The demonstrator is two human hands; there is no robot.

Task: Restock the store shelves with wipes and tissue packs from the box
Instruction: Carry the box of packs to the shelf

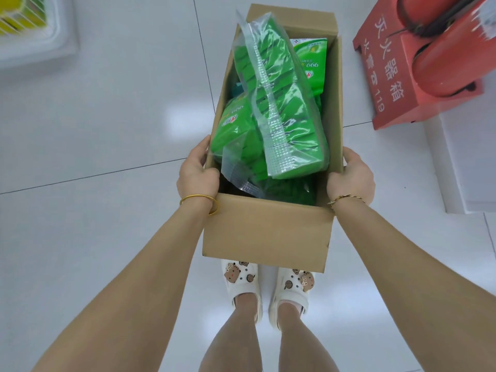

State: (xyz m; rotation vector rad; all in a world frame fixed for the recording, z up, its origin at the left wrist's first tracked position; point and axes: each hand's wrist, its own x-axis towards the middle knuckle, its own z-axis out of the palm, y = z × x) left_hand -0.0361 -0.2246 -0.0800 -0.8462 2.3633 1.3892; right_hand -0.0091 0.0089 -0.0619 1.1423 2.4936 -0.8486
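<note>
An open cardboard box [268, 232] is held up in front of me above the white floor. My left hand [197, 175] grips its left wall, thumb over the rim. On the other side my right hand [351, 178] grips the right wall. Inside lie clear plastic bags of green tissue packs [271, 108], and green wipes packs [312, 60] show at the far end and the left side. Below the box I see my feet in white clogs.
A red fire-extinguisher stand [402, 84] with red extinguishers [451, 60] stands at the upper right on a white ledge [456, 162]. A white shelf base [35, 30] with a wire rack and yellow goods is at the upper left. White tiled floor [107, 130] surrounds me.
</note>
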